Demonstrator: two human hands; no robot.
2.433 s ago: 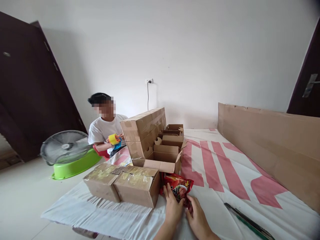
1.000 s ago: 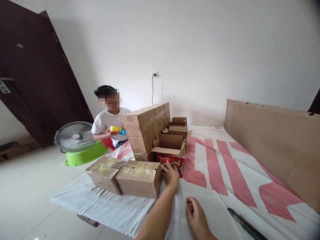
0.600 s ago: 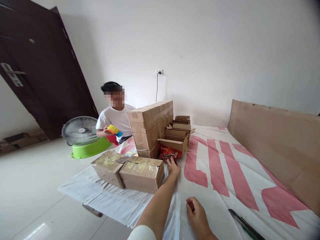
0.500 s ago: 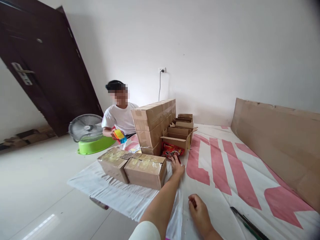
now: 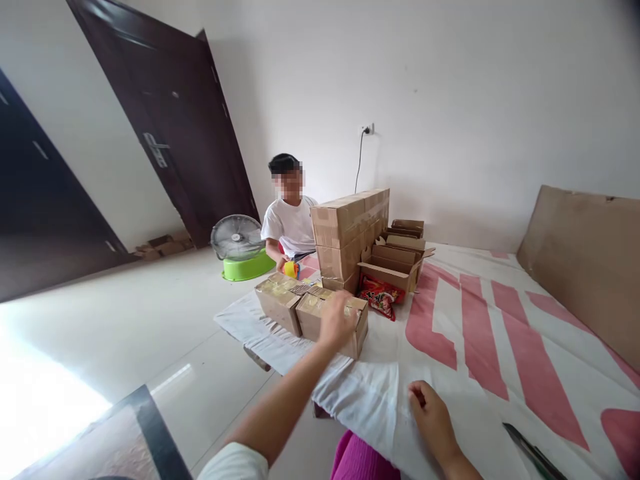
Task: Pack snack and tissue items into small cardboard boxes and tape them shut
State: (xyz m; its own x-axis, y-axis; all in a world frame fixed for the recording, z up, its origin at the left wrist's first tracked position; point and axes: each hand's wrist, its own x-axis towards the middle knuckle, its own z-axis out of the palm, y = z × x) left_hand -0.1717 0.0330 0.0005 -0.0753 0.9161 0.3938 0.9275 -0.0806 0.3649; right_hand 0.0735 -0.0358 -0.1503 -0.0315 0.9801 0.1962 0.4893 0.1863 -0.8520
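Note:
My left hand (image 5: 337, 323) is over the nearer of two small taped cardboard boxes (image 5: 310, 320). It is blurred, its fingers are partly hidden, and I cannot tell whether it touches the box. My right hand (image 5: 433, 413) rests loosely curled on the cloth near the table's front edge, with nothing in it. A shiny red printed food packet (image 5: 381, 297) lies beyond the left hand, against an open cardboard box (image 5: 390, 267). To its left rises a stack of sealed cardboard boxes (image 5: 340, 240).
A white cloth with red markings (image 5: 480, 333) covers the table. A box cutter (image 5: 533, 450) lies at the front right, and a large cardboard sheet (image 5: 585, 267) stands behind. Across the table sits a person (image 5: 290, 223) holding something yellow, beside a fan (image 5: 237, 237) and a green basin (image 5: 247, 267).
My left hand has left the red packet and moved left over the nearer small box. My right hand stays curled on the cloth. The view has turned left.

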